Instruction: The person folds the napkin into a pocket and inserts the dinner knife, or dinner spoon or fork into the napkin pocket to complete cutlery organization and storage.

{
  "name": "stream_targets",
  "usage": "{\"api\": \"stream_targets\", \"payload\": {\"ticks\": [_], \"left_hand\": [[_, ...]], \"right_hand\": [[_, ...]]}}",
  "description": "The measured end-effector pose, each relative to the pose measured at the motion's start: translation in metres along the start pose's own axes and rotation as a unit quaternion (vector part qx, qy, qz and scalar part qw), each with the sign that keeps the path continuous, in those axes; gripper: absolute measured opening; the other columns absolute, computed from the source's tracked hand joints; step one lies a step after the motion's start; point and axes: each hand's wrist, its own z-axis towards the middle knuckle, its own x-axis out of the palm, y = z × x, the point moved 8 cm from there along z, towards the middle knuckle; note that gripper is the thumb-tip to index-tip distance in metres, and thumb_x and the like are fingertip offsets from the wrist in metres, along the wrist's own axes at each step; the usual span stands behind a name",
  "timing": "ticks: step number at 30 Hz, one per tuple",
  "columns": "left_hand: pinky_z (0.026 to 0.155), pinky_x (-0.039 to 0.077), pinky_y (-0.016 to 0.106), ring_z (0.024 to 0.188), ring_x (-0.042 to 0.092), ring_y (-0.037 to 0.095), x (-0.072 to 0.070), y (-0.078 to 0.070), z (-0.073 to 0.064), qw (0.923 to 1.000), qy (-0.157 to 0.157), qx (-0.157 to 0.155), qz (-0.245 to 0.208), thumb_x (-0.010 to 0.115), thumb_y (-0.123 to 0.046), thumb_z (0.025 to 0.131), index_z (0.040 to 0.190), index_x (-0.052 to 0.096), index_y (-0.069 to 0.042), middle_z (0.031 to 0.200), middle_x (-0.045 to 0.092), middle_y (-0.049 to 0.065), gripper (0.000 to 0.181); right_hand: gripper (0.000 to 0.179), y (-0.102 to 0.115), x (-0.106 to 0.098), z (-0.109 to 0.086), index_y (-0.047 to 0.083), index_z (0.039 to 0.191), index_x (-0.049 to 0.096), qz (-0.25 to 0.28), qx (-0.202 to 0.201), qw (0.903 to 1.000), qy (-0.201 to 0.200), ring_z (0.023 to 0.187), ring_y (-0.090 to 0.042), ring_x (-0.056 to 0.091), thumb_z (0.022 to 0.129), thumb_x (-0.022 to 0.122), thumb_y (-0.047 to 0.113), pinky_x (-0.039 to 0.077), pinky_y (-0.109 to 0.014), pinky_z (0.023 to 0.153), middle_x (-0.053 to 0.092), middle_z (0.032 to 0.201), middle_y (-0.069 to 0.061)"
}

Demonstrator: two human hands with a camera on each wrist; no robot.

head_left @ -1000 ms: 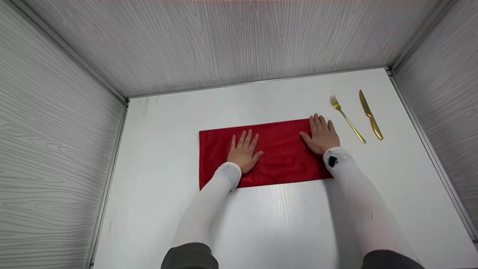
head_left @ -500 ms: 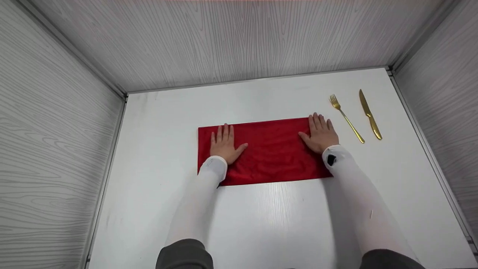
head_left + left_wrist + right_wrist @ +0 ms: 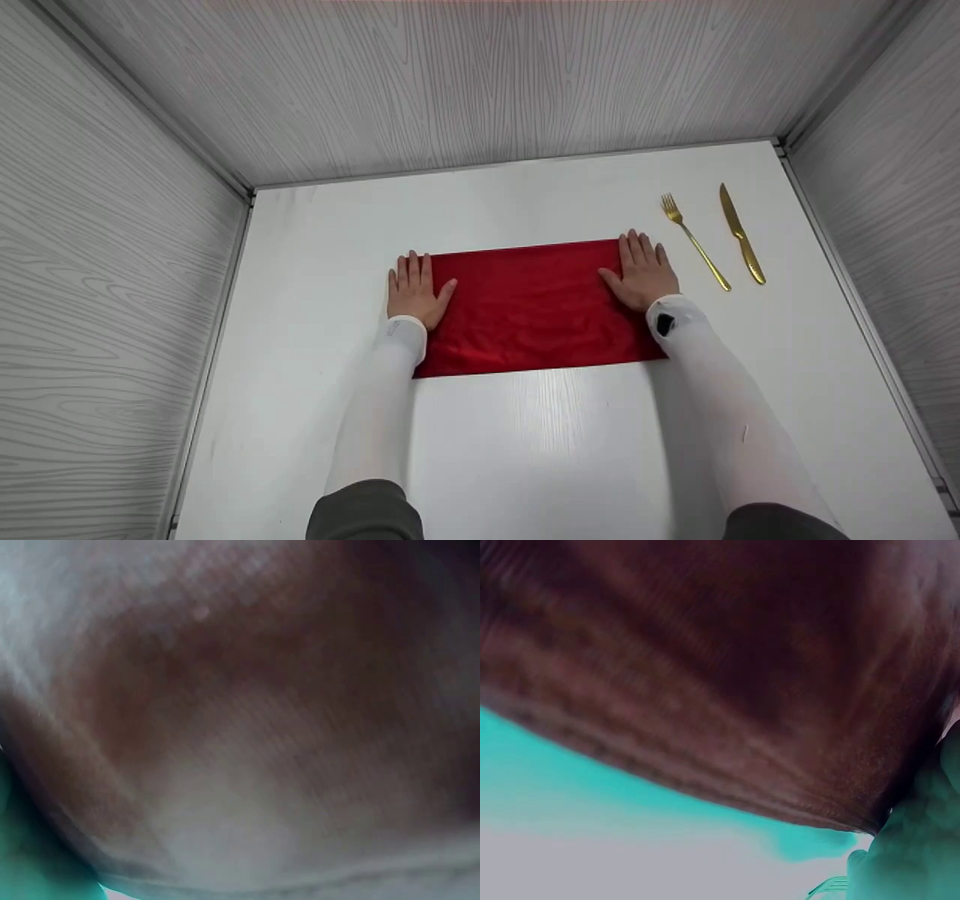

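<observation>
Left grip (image 3: 415, 289) and right grip (image 3: 643, 274) rest flat on red cloth (image 3: 532, 307), likely soft, light, best pinched by its four-o'clock corner.

We find no readable text, brand or number. We see faint grey marks (image 3: 394, 328) on the left cuff (image 3: 409, 339), too small to read; we can't tell if they're letters.
</observation>
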Motion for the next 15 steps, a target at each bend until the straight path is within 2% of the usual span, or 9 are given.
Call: {"api": "stream_targets", "payload": {"ticks": [8,15], "left_hand": [[0.133,-0.007,0.053,0.164,-0.012,0.035,0.003,-0.0019,0.0007,0.9997,-0.019,0.016,-0.008,0.023,-0.063,0.11,0.171,-0.002,-0.015,0.178,-0.008,0.014,0.082],[0.132,-0.009,0.052,0.164,-0.014,0.034,0.0039,-0.0037,0.0039,0.9998,-0.006,0.016,-0.012,0.021,-0.064,0.11,0.171,-0.005,-0.016,0.178,-0.01,0.012,0.082]], "right_hand": [[0.086,-0.002,-0.0009,-0.0061,-0.001,0.168,0.0,-0.003,0.002,1.0,-0.004,0.164,-0.042,-0.004,0.111,0.03,0.057,-0.004,-0.059,0.132,-0.001,0.176,-0.023],[0.086,-0.0065,-0.0018,-0.0075,0.0,0.168,-0.001,-0.003,0.005,1.0,-0.004,0.164,-0.042,-0.005,0.112,0.03,0.057,-0.004,-0.059,0.132,-0.003,0.176,-0.023]]}}
